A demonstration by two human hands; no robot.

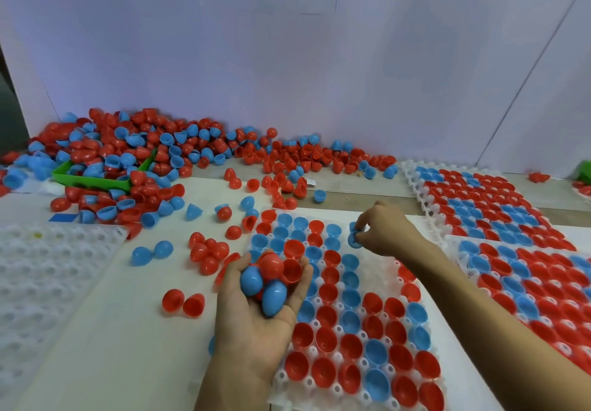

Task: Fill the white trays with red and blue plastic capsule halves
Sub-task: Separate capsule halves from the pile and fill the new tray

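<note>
right hand (380, 228) pinching a blue capsule half (354, 238) over an open socket near the far right corner of the middle white tray (388, 270). left hand (256, 308) cupping a clutch of red and blue halves (271, 278) above that tray's left edge. filled trays (499, 209) lying to the right, loose pile of halves (144, 161) heaping on the surface behind.

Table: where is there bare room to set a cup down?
Bare strip of white sheet between the empty tray on the left and the middle tray, below the two red halves. Another bare patch: the wood behind the middle tray. Crowded: the pile at back left and the full trays on the right.
</note>
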